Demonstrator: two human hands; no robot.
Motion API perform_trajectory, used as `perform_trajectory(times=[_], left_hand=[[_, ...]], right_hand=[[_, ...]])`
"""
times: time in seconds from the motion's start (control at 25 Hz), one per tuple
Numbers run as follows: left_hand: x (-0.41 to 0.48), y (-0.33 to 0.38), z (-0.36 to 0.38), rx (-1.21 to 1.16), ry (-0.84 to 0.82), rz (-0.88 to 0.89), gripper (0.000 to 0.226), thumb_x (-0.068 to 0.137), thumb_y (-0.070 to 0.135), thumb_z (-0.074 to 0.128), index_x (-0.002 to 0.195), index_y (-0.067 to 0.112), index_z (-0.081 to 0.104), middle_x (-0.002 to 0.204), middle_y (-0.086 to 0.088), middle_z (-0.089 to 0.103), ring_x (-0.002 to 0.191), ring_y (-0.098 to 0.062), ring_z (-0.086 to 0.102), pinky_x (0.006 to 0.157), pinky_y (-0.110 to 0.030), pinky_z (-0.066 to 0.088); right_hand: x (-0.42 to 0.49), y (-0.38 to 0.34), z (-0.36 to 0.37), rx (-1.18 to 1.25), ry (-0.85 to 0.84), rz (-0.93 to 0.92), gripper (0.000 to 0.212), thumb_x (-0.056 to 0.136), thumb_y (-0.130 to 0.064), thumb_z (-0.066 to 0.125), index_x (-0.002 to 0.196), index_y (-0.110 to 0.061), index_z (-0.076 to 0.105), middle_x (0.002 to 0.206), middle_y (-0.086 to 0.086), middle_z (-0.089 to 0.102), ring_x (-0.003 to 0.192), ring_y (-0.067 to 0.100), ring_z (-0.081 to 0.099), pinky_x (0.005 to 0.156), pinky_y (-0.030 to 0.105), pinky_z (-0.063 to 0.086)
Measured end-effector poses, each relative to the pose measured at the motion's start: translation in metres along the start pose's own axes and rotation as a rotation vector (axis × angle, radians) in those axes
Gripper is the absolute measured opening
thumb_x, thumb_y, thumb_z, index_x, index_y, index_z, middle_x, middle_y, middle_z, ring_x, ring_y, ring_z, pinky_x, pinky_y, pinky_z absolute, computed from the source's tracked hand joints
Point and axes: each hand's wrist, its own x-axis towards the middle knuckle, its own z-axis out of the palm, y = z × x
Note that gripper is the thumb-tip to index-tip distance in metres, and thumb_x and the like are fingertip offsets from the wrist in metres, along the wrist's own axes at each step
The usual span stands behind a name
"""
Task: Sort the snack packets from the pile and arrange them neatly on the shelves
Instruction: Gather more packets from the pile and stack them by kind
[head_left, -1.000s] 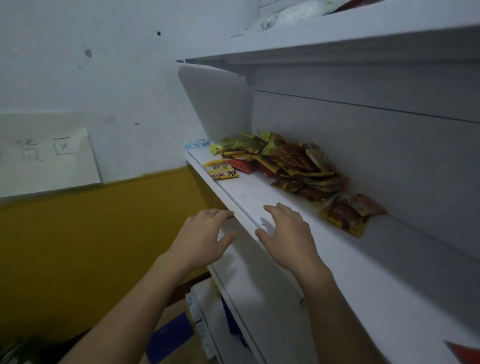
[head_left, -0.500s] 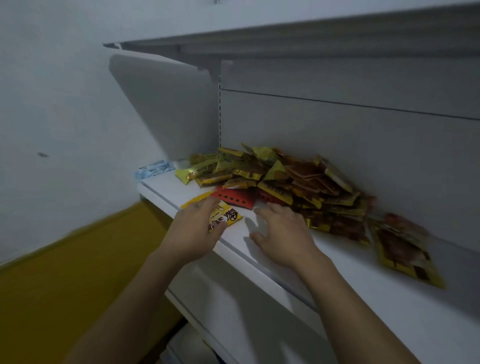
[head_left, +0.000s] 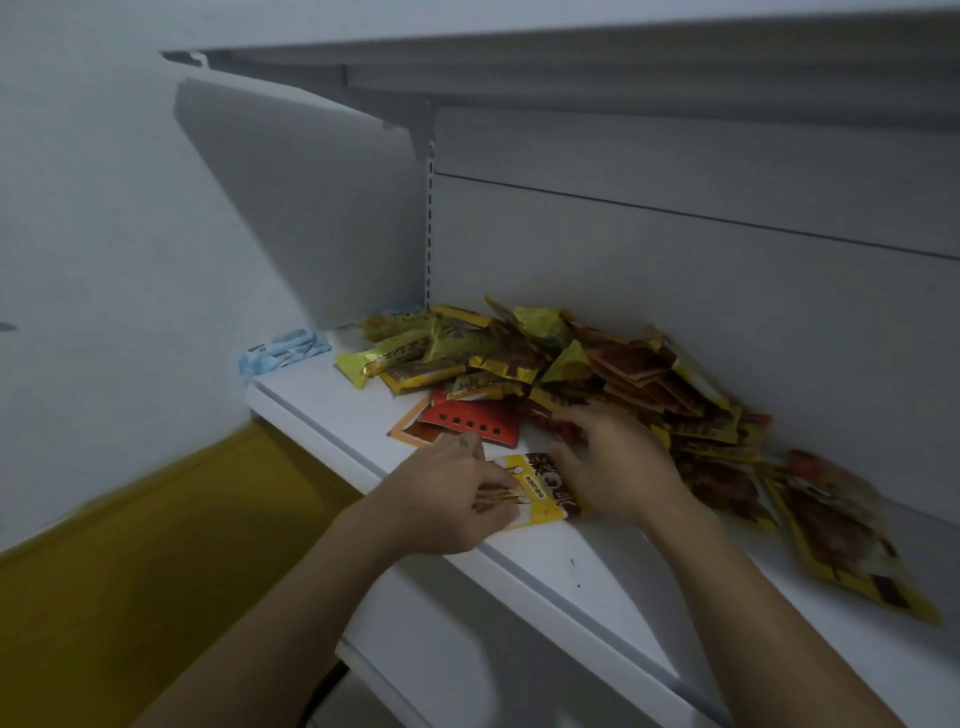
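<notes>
A pile of snack packets (head_left: 561, 364), yellow, green, brown and red, lies against the back of a white shelf (head_left: 587, 566). A small yellow packet (head_left: 540, 493) rests near the shelf's front edge. My left hand (head_left: 447, 499) pinches that packet's left side. My right hand (head_left: 613, 467) lies flat on its right side, fingers spread and reaching into the foot of the pile. A red packet (head_left: 475, 421) lies just beyond my hands. Two larger yellow-edged packets (head_left: 841, 535) lie apart to the right.
A light blue packet (head_left: 280, 353) sits at the shelf's far left corner. Another white shelf (head_left: 571, 57) hangs overhead, and a white side panel (head_left: 311, 208) closes the left end. Lower shelves show below. A yellow wall band (head_left: 156, 545) runs at lower left.
Both hands moved from the shelf's front edge up to the pile. My left hand took hold of the small yellow packet and drew it rightwards; my right hand came down on it.
</notes>
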Motion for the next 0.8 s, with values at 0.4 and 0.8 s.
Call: perform_trajectory(times=[0.4, 0.8], left_hand=[[0.028, 0.021, 0.007, -0.105, 0.022, -0.092, 0.084, 0.07, 0.067, 0.072, 0.141, 0.045, 0.032, 0.13, 0.0, 0.047, 0.123, -0.024, 0.047, 0.101, -0.041, 0.041], [0.036, 0.043, 0.015, -0.797, 0.803, -0.092, 0.024, 0.09, 0.013, 0.068, 0.085, 0.036, 0.06, 0.102, 0.009, 0.059, 0.097, 0.008, 0.055, 0.083, -0.003, 0.038]], right_hand=[[-0.015, 0.021, 0.013, 0.194, 0.078, 0.054, 0.03, 0.094, -0.037, 0.056, 0.122, -0.026, 0.063, 0.113, -0.006, 0.064, 0.1, 0.014, 0.061, 0.079, 0.03, 0.05], [-0.014, 0.022, 0.018, 0.812, 0.148, 0.161, 0.08, 0.086, -0.042, 0.07, 0.152, -0.031, 0.025, 0.148, -0.006, 0.043, 0.133, 0.015, 0.045, 0.105, 0.039, 0.044]])
